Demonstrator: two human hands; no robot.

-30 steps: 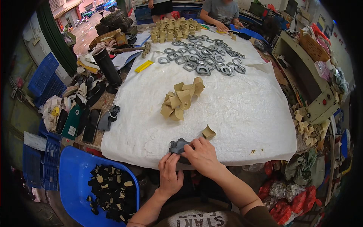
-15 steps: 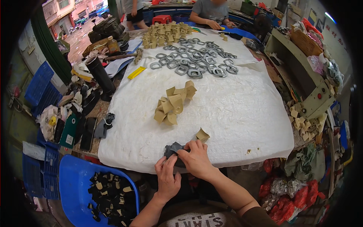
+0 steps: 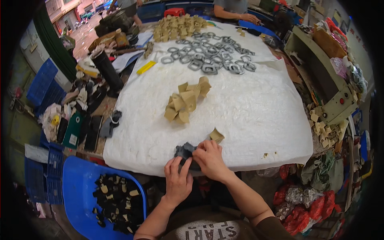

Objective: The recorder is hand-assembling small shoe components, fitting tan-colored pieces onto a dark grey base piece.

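A crumpled dark grey piece (image 3: 185, 151), like leather or cloth, sits at the near edge of the white-covered table. My left hand (image 3: 179, 182) grips its near side, fingertips pressed to it. From the right, my right hand (image 3: 211, 161) pinches it with thumb and fingers. What lies under the fingertips is hidden. Just beyond my right hand rests a single curved tan piece (image 3: 216, 136). Farther up the table is a loose heap of similar tan pieces (image 3: 185, 102).
Grey metal rings (image 3: 208, 68) and many tan pieces (image 3: 176, 27) cover the far end, near a yellow strip (image 3: 146, 67). A blue tub (image 3: 76, 180) of black and tan pieces stands lower left. A green machine (image 3: 320, 76) stands right. A co-worker's hand (image 3: 251, 18) is at the back.
The whole view has shifted slightly, so the table sits a little higher in the picture. Both my hands stay on the dark grey piece, with fingers slightly repositioned. The co-worker's hands have moved right.
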